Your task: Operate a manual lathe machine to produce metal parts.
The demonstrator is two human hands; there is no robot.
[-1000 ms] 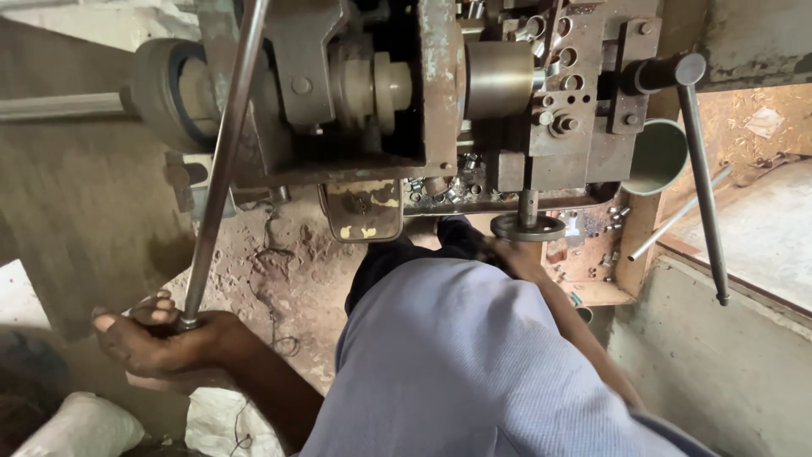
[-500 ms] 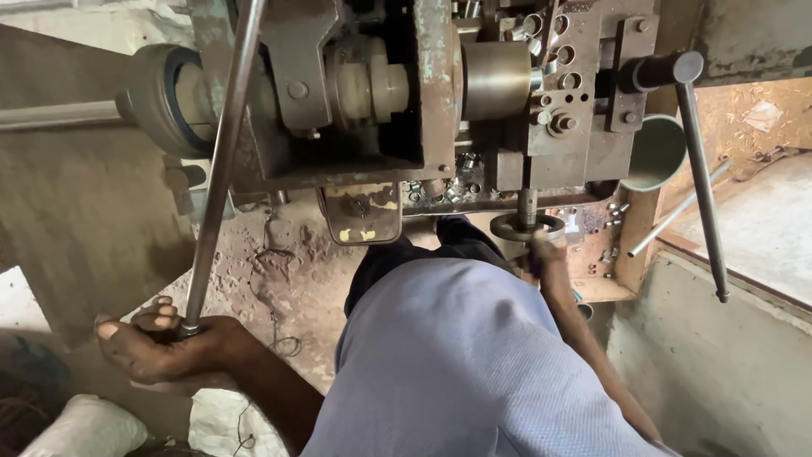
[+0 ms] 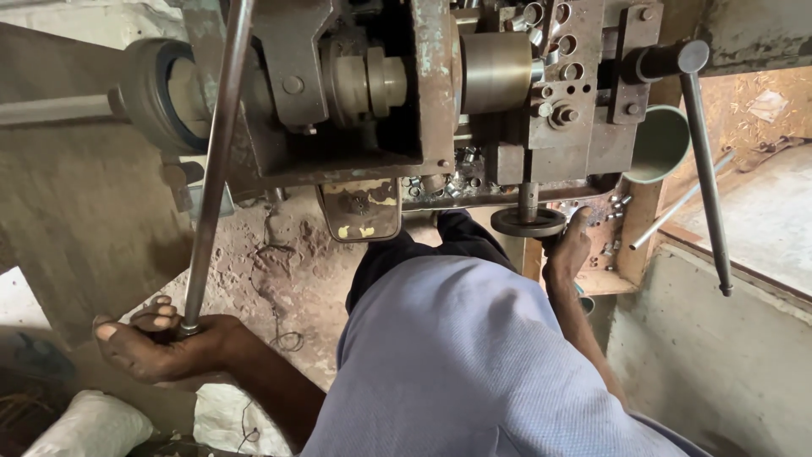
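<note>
Seen from above, a person in a pale blue shirt [image 3: 474, 364] sat close against an old, rusty metal machine [image 3: 423, 101]. At the far left, a white sack [image 3: 93, 427] lay on the dirt floor [image 3: 279, 271]. Just to its right, the left hand [image 3: 161, 347] was clenched around the bottom end of a long steel lever [image 3: 216, 161], fingers wrapped tight and thumb pointing left. The lever rose steeply from that fist, leaning slightly right, and passed in front of the machine's left side beside a large round pulley [image 3: 152, 93]. Further right, under the middle of the machine, a small metal plate with flaking yellow paint [image 3: 359, 207] hung down above the person's dark trousers [image 3: 423, 254]. To the right of that, a small round handwheel [image 3: 529, 222] sat on a short upright shaft beneath the machine. The right hand [image 3: 568, 250] touched the wheel's right edge, thumb raised against the rim; whether the fingers gripped it could not be told. At the far right, a second, thinner lever [image 3: 704, 169] hung free, near a green bowl [image 3: 660, 144].
</note>
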